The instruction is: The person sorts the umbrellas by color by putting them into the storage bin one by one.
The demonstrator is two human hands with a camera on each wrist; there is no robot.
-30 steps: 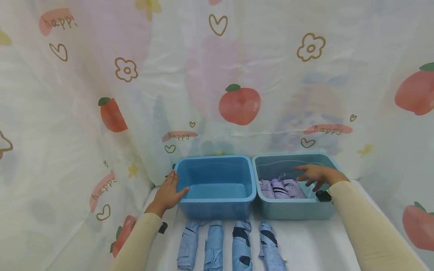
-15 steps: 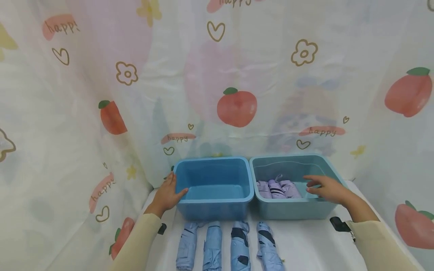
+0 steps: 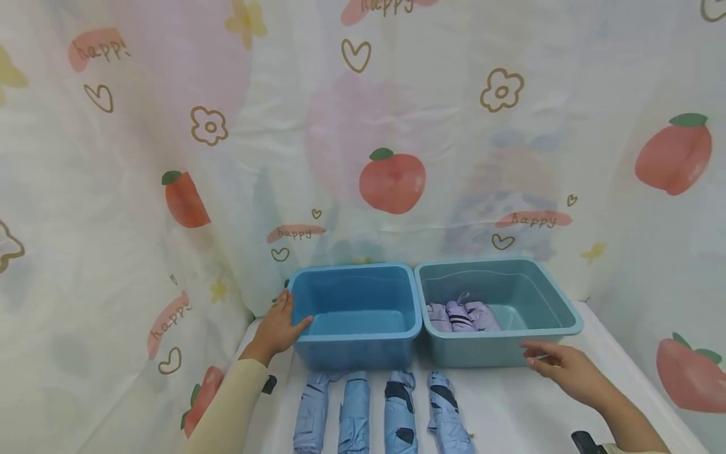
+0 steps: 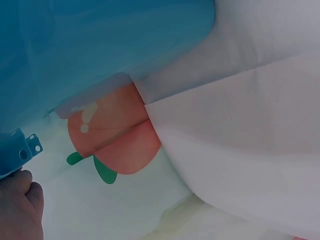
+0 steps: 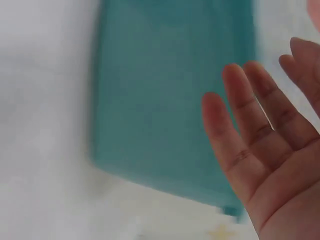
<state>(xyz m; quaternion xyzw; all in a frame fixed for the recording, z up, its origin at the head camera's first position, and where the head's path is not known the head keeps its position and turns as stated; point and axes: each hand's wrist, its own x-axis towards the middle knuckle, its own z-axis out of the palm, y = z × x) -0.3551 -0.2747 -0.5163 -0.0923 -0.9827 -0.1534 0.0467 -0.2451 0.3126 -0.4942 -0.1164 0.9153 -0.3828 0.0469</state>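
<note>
My left hand (image 3: 276,328) holds the left rim of a blue plastic bin (image 3: 357,350), fingers outside, thumb over the inner front corner. In the left wrist view only part of that hand (image 4: 21,207) shows against the rim's tab. To the right, a teal bin (image 3: 493,350) holds 3 rolled purple umbrellas (image 3: 460,316) on its left side. My right hand (image 3: 567,372) hovers just in front of the teal bin, with nothing in it. Its fingers (image 5: 247,107) are spread and nearly straight. Several rolled blue umbrellas (image 3: 354,413) lie side by side before the blue bin.
Both bins stand side by side on a white table (image 3: 522,416), close to a printed curtain (image 3: 317,139). The curtain wraps round the left and right sides too. Nothing lies inside the blue bin.
My right hand has drawn back from above the teal bin, down and to the right, out past its front edge. My left hand stays at the blue bin.
</note>
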